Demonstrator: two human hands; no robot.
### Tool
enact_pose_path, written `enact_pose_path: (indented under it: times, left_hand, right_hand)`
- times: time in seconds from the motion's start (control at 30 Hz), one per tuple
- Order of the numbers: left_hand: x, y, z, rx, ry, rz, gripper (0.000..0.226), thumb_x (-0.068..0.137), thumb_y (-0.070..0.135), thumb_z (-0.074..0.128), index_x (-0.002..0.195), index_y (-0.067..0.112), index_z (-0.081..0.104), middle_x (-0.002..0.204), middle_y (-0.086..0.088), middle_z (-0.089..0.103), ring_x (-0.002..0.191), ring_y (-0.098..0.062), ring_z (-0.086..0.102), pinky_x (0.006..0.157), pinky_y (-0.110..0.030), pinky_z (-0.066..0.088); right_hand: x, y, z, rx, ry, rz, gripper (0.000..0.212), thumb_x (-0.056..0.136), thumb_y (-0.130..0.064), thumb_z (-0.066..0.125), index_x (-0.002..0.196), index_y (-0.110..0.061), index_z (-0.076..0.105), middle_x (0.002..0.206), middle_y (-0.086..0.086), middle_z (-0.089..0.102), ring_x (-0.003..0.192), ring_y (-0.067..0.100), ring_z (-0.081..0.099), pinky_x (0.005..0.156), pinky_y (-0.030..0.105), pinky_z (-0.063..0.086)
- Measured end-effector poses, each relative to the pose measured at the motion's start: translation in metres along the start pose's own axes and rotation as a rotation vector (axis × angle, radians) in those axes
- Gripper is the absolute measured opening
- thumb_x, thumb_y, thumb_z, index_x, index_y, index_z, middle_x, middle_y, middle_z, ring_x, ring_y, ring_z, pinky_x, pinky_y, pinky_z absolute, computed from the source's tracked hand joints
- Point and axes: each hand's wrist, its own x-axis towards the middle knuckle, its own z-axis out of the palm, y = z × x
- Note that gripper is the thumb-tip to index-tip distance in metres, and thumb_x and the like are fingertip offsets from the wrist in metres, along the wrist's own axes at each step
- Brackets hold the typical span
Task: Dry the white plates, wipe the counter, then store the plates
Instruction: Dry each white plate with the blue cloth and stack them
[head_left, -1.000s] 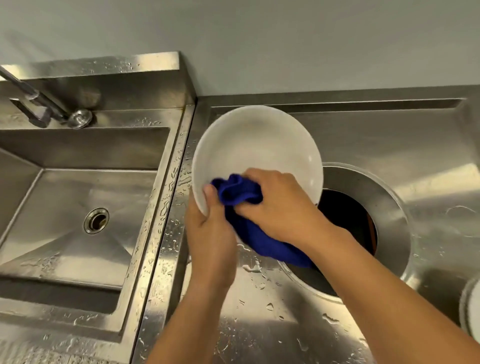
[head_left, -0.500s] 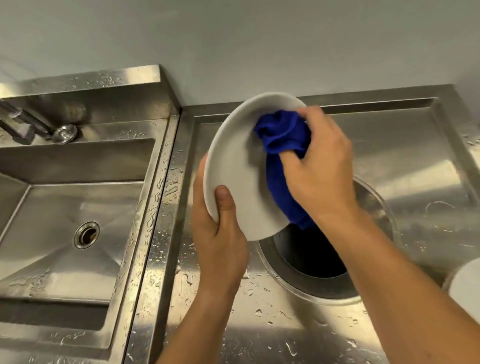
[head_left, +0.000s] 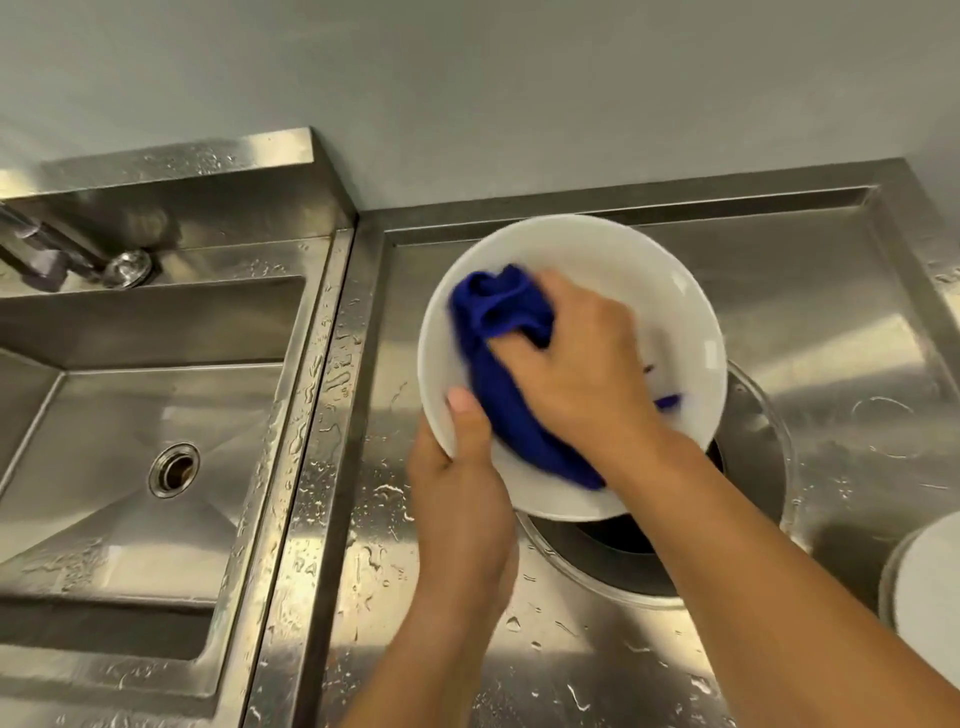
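A white plate (head_left: 639, 280) is held up above the steel counter (head_left: 810, 332), its face turned toward me. My left hand (head_left: 462, 499) grips its lower left rim, thumb on the front. My right hand (head_left: 582, 364) holds a bunched blue cloth (head_left: 493, 322) and presses it against the plate's face. More of the cloth hangs down under my right wrist. Another white plate (head_left: 930, 597) shows partly at the right edge, resting on the counter.
A round hole (head_left: 623, 540) with a raised steel ring is set in the counter under the plate. Water drops lie on the counter near the front. To the left is a steel sink (head_left: 130, 415) with a drain and a tap (head_left: 57, 249).
The plate has turned from edge-on to facing me. My right hand with the cloth has slid from the plate's upper part down across its middle.
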Motion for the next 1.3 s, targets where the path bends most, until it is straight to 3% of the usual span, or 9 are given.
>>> enact_pose_path:
  times: [0.13, 0.33, 0.43, 0.53, 0.67, 0.8, 0.93, 1.17, 1.3]
  left_hand:
    - [0.014, 0.015, -0.015, 0.05, 0.031, 0.103, 0.025, 0.106, 0.046, 0.05, 0.108, 0.044, 0.075, 0.105, 0.006, 0.081, 0.101, -0.018, 0.077, 0.077, -0.031, 0.063]
    - [-0.011, -0.001, -0.002, 0.049, -0.033, 0.023, 0.024, 0.105, 0.049, 0.051, 0.104, 0.051, 0.075, 0.107, 0.011, 0.081, 0.096, -0.011, 0.078, 0.077, -0.035, 0.063]
    - [-0.004, 0.001, -0.002, 0.018, 0.013, 0.055, 0.026, 0.106, 0.042, 0.052, 0.112, 0.034, 0.076, 0.105, 0.001, 0.081, 0.101, -0.022, 0.076, 0.08, -0.036, 0.062]
    - [0.008, 0.013, -0.013, 0.077, 0.053, 0.145, 0.024, 0.102, 0.049, 0.052, 0.104, 0.041, 0.075, 0.1, 0.007, 0.081, 0.096, -0.018, 0.077, 0.073, -0.03, 0.063]
    - [0.005, 0.025, -0.016, 0.065, 0.091, 0.141, 0.021, 0.102, 0.055, 0.051, 0.1, 0.052, 0.072, 0.105, 0.014, 0.079, 0.104, -0.019, 0.075, 0.078, -0.041, 0.064]
    - [-0.008, 0.034, 0.008, 0.003, 0.048, 0.097, 0.031, 0.106, 0.049, 0.051, 0.089, 0.057, 0.075, 0.099, 0.022, 0.081, 0.087, -0.002, 0.078, 0.062, -0.023, 0.062]
    - [-0.036, 0.022, 0.051, 0.09, -0.141, 0.07, 0.026, 0.102, 0.055, 0.051, 0.09, 0.064, 0.072, 0.1, 0.023, 0.079, 0.091, -0.003, 0.077, 0.073, -0.036, 0.064]
    - [-0.102, -0.036, 0.13, 0.169, -0.333, -0.038, 0.023, 0.107, 0.048, 0.047, 0.112, 0.063, 0.064, 0.11, 0.025, 0.076, 0.1, -0.01, 0.075, 0.084, -0.059, 0.063]
    - [-0.132, -0.073, 0.157, 0.229, -0.438, -0.087, 0.025, 0.109, 0.045, 0.044, 0.122, 0.061, 0.058, 0.117, 0.025, 0.072, 0.105, -0.006, 0.072, 0.09, -0.052, 0.063]
  right_hand:
    - [-0.024, 0.017, -0.016, -0.225, -0.469, 0.005, 0.018, 0.082, -0.039, 0.072, 0.078, -0.025, 0.063, 0.071, -0.007, 0.065, 0.072, 0.019, 0.06, 0.064, 0.033, 0.049]
    - [-0.003, 0.02, -0.019, -0.281, 0.091, 0.013, 0.019, 0.09, -0.027, 0.067, 0.104, -0.014, 0.065, 0.096, 0.006, 0.069, 0.085, 0.029, 0.062, 0.068, 0.035, 0.042]
    - [-0.015, -0.003, -0.008, 0.016, -0.18, -0.034, 0.012, 0.087, -0.035, 0.069, 0.094, -0.025, 0.066, 0.085, -0.004, 0.07, 0.081, 0.02, 0.062, 0.069, 0.035, 0.046]
    - [-0.038, 0.012, -0.031, -0.258, -0.441, -0.025, 0.016, 0.085, -0.044, 0.068, 0.088, -0.029, 0.065, 0.08, -0.009, 0.067, 0.079, 0.02, 0.063, 0.062, 0.034, 0.047]
    - [-0.052, 0.043, -0.098, -0.423, -0.041, 0.035, 0.016, 0.085, -0.041, 0.07, 0.098, -0.033, 0.067, 0.082, -0.014, 0.06, 0.072, 0.013, 0.055, 0.061, 0.029, 0.039]
    - [-0.064, 0.055, -0.165, 0.109, 0.364, 0.257, 0.019, 0.083, -0.042, 0.069, 0.082, -0.025, 0.061, 0.065, -0.003, 0.061, 0.055, 0.003, 0.052, 0.054, 0.026, 0.043]
    - [-0.083, 0.054, -0.201, 0.451, 0.309, 0.289, 0.017, 0.079, -0.052, 0.07, 0.084, -0.036, 0.073, 0.075, -0.009, 0.071, 0.067, 0.004, 0.068, 0.056, 0.021, 0.053]
    - [-0.164, 0.109, -0.266, 0.332, 0.41, 0.398, 0.016, 0.085, -0.043, 0.072, 0.09, -0.028, 0.073, 0.082, 0.001, 0.074, 0.071, 0.008, 0.068, 0.058, 0.023, 0.054]
    - [-0.211, 0.145, -0.282, 0.277, 0.49, 0.491, 0.015, 0.088, -0.04, 0.073, 0.092, -0.025, 0.073, 0.086, 0.0, 0.074, 0.071, 0.008, 0.07, 0.059, 0.022, 0.055]
